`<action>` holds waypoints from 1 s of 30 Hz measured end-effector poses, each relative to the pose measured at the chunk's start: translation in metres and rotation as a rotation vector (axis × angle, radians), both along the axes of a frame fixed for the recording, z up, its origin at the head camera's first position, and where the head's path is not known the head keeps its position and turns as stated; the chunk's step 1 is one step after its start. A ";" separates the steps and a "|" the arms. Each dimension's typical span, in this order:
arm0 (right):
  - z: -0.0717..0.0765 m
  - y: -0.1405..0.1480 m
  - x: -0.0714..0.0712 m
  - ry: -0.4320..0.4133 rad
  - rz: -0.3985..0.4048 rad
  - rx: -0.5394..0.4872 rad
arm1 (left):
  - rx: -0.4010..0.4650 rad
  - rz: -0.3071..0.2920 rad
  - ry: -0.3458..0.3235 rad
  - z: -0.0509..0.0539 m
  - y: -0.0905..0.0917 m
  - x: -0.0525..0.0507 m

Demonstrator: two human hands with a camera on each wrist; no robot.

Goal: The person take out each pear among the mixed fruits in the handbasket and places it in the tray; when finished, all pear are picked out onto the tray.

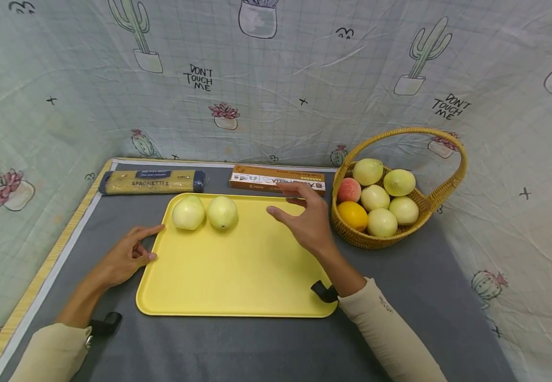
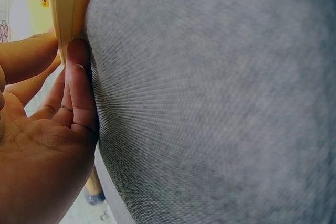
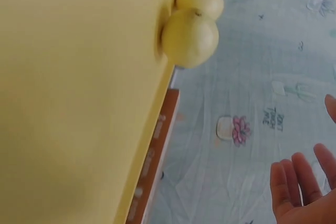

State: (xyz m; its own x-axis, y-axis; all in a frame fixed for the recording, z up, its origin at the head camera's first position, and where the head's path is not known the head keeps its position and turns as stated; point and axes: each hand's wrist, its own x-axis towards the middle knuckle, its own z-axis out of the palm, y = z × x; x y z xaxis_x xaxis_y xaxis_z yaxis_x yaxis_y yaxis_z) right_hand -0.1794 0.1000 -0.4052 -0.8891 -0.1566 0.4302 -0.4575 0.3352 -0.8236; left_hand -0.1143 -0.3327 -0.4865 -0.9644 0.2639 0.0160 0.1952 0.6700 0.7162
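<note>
A yellow tray (image 1: 237,270) lies on the grey cloth. My left hand (image 1: 125,257) is at its left rim; in the left wrist view the thumb (image 2: 31,56) lies on the rim and curled fingers sit under it, pinching the edge. Two round, pale yellow-green fruits (image 1: 188,213) (image 1: 222,213) sit side by side in the tray's far left corner. Above the tray's far right part hovers my right hand (image 1: 306,220), thumb and fingers spread apart, holding nothing. To its right stands a wicker basket (image 1: 359,240) of fruit.
Behind the tray lie a spaghetti packet (image 1: 154,182) at left and an orange-brown box (image 1: 256,178) farther right. The basket, with a tall arched handle, holds a peach (image 1: 349,190), an orange (image 1: 352,215) and several pale fruits (image 1: 382,222). A printed curtain (image 1: 276,79) hangs behind.
</note>
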 end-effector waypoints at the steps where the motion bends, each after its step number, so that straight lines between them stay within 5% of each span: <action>1: 0.001 0.006 0.001 0.003 -0.004 -0.011 | 0.000 0.000 -0.001 0.000 0.000 0.000; 15: 0.005 0.087 0.007 0.016 -0.166 -0.092 | -0.006 0.007 -0.014 0.002 0.002 0.000; 30: 0.004 0.163 -0.012 -0.097 -0.448 -0.017 | -0.019 0.021 -0.032 0.001 0.002 -0.001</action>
State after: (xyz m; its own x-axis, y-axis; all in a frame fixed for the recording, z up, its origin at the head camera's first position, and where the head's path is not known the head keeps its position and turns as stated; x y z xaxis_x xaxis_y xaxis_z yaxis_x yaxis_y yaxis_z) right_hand -0.1912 0.2627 -0.4015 -0.9038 0.2584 0.3412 -0.1915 0.4688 -0.8623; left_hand -0.1150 -0.3304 -0.4853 -0.9697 0.2436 -0.0200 0.1581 0.6874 0.7088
